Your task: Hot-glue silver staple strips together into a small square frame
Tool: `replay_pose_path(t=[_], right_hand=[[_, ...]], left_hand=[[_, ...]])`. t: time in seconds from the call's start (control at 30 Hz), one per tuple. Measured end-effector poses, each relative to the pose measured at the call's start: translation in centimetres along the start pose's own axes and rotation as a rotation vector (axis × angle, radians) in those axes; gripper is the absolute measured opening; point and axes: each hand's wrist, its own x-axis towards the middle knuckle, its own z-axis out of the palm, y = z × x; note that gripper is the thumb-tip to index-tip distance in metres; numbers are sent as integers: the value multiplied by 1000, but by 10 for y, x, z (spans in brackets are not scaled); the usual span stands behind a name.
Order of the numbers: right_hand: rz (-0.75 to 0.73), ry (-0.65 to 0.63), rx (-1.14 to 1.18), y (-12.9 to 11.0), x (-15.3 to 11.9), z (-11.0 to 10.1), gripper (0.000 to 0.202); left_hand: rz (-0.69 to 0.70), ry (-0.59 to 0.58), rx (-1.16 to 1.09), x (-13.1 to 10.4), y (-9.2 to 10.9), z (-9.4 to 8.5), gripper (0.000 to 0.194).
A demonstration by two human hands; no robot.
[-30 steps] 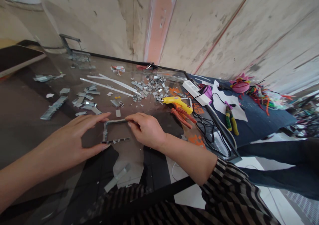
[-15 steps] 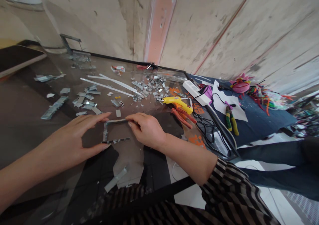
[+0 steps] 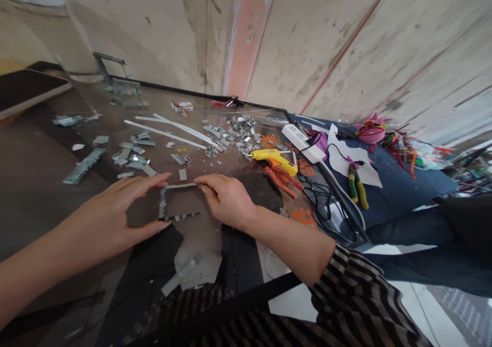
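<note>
A three-sided frame [image 3: 163, 201] of narrow silvery strips, likely mirror glass, lies on the glossy dark table, its right side without a strip. My left hand [image 3: 111, 213] spans its left end, forefinger at the upper corner and thumb at the lower one. The far right end of the upper strip is pinched between thumb and fingers of my right hand [image 3: 228, 201]. A small grey rectangular piece [image 3: 182, 175] lies just beyond the frame. Closer to my body rests a longer glassy strip [image 3: 180, 275].
Beyond my hands are shiny cut pieces [image 3: 234, 134] and white glue sticks [image 3: 169, 131]. To the right lie a yellow glue gun [image 3: 274, 160], red-handled pliers [image 3: 282, 182], a white power strip [image 3: 303, 142] and green-handled pliers [image 3: 357, 185]. A person's dark-clothed leg [image 3: 430, 249] is at right.
Both hands and the frame stay practically where they were. At the right, the other person's dark-clothed legs have shifted.
</note>
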Motion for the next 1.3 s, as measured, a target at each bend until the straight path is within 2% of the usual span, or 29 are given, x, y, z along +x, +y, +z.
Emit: replay_pose_path(t=[0.43,1.3], right_hand=[[8,5,19,1,0,1,27],[-11,19,8,1,0,2,26]], left_hand=[[-30,-9,-32,1,3,-2,74],[-2,2,-11,-2,-5,4,77]])
